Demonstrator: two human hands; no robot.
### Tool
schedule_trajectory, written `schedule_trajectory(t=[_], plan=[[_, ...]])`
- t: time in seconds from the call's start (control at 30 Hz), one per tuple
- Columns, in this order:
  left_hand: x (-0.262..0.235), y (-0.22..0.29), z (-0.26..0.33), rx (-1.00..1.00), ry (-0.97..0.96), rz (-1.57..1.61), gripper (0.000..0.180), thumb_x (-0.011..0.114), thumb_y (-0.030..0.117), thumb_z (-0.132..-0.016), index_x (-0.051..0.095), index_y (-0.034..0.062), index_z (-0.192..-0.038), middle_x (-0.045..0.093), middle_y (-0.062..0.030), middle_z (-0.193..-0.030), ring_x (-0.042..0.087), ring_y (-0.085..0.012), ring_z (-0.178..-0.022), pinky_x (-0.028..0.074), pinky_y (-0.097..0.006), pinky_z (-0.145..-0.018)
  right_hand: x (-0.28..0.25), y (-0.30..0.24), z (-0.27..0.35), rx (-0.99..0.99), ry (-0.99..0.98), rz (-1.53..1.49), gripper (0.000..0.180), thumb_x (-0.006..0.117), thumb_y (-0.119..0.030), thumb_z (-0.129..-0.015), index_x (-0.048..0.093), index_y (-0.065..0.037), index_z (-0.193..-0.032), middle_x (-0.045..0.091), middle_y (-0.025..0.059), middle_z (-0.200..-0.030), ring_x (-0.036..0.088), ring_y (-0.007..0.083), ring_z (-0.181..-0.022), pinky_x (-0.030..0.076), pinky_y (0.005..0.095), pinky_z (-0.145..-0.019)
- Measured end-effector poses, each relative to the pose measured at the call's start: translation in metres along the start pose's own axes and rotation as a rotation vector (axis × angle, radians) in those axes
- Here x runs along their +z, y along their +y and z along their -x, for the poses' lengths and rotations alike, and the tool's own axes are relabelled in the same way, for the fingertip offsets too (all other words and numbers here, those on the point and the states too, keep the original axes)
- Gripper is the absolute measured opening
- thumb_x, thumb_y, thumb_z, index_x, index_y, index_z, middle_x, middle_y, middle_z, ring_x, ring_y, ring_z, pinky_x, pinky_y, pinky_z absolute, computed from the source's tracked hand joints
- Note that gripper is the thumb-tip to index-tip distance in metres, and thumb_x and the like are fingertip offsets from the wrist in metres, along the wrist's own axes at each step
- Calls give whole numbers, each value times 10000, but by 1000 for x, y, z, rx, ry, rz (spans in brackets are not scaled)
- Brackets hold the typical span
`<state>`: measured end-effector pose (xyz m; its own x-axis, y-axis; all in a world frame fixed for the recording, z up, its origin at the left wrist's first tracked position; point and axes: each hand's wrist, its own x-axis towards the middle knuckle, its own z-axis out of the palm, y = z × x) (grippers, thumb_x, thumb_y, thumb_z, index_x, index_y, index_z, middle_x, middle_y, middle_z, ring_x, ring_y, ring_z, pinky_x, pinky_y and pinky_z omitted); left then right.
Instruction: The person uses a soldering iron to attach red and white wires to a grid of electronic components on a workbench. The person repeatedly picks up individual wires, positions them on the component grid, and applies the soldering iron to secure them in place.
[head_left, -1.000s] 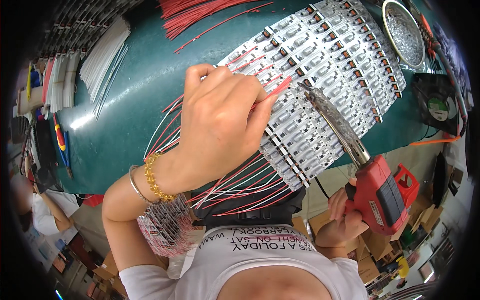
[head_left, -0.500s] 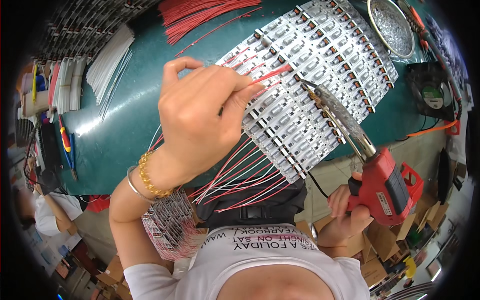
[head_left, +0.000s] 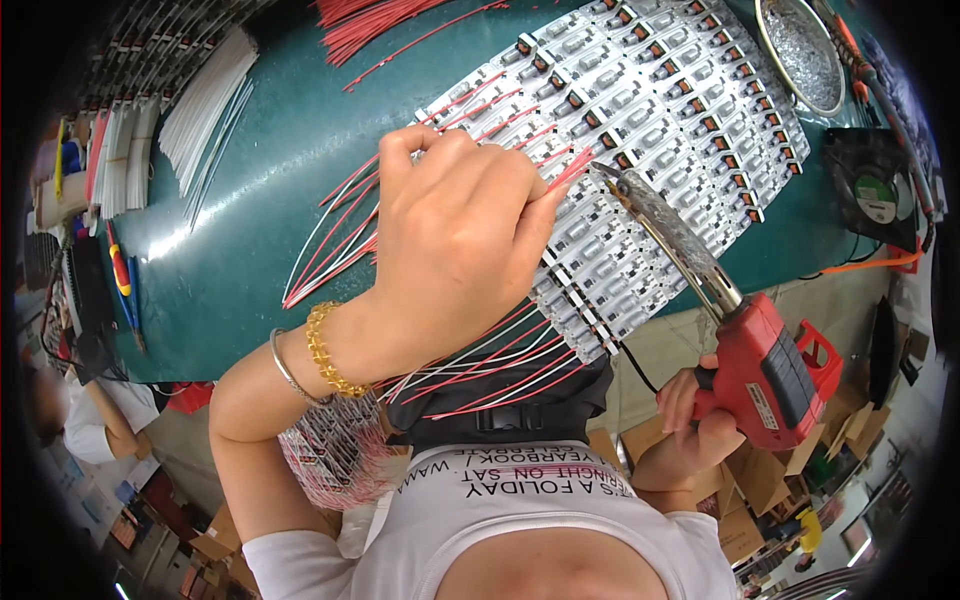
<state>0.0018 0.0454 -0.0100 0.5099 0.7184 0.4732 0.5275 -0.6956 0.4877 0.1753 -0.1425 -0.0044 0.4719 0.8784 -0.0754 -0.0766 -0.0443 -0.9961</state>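
My left hand [head_left: 455, 220] is closed over the board sheet, thumb and fingers pinching a small bunch of red wires [head_left: 574, 166] whose ends stick out to the right. In my right hand [head_left: 700, 425] is a red soldering gun [head_left: 768, 375], its dark tip close to those wire ends; whether they touch cannot be told. Beneath both lies a slanted sheet of joined silvery circuit boards [head_left: 655, 130] with rows of small parts. Red and white wires [head_left: 335, 240] fan out from its left side, partly hidden by my left hand, and more hang over the near edge.
On the green table [head_left: 280, 150] lie loose red wires [head_left: 375, 25] and white wires [head_left: 205, 110]. A round metal-rimmed bowl [head_left: 838, 105] stands at the far right, near a black fan [head_left: 870, 190]. A red-yellow screwdriver [head_left: 121, 268] rests at left. Another person's arm [head_left: 112, 415] shows beyond.
My left hand has moved right with the red wires, their ends now lower and nearer the gun's tip. More wires show left of the hand. The gun has shifted slightly left.
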Motion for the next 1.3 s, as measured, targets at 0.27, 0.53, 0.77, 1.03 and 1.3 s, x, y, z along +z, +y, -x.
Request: schedule_trajectory(t=[0.27, 0.53, 0.77, 1.03, 1.3], plan=[[2, 0, 1, 42, 27, -45, 171, 718, 41, -696, 561, 84, -641, 485, 14, -559, 459, -169, -548, 337, -335, -698, 3, 0, 1, -24, 10, 65, 710, 607, -525, -803, 447, 96, -1108, 432, 0, -460, 421, 97, -365, 360, 228, -393], [2, 0, 1, 48, 11, -55, 167, 721, 40, -688, 565, 79, -645, 493, 11, -563, 466, -171, -556, 341, -335, -696, 4, -2, 2, -45, 30, 34, 781, 603, -551, -793, 421, 113, -1162, 421, -12, -439, 392, 89, -345, 366, 230, -391], [-10, -3, -7, 129, 133, -59, 135, 725, 29, -671, 598, 73, -681, 551, -18, -644, 505, -184, -610, 339, -327, -710, -3, -2, 3, -45, 22, 12, 811, 592, -558, -795, 402, 120, -1198, 420, -12, -435, 388, 89, -343, 369, 232, -391], [-2, 11, 2, -29, -57, 77, 177, 706, 39, -685, 539, 81, -643, 509, -22, -659, 468, -210, -662, 307, -329, -694, -7, -1, 12, -59, 22, 6, 771, 577, -544, -812, 411, 111, -1184, 423, -5, -443, 398, 100, -352, 373, 238, -398], [0, 9, 5, -13, -33, 69, 181, 713, 41, -679, 539, 78, -643, 507, -24, -654, 465, -212, -664, 302, -328, -685, -8, 0, 11, -47, -18, 42, 698, 578, -514, -827, 428, 95, -1133, 439, 10, -476, 426, 115, -371, 373, 247, -405]])
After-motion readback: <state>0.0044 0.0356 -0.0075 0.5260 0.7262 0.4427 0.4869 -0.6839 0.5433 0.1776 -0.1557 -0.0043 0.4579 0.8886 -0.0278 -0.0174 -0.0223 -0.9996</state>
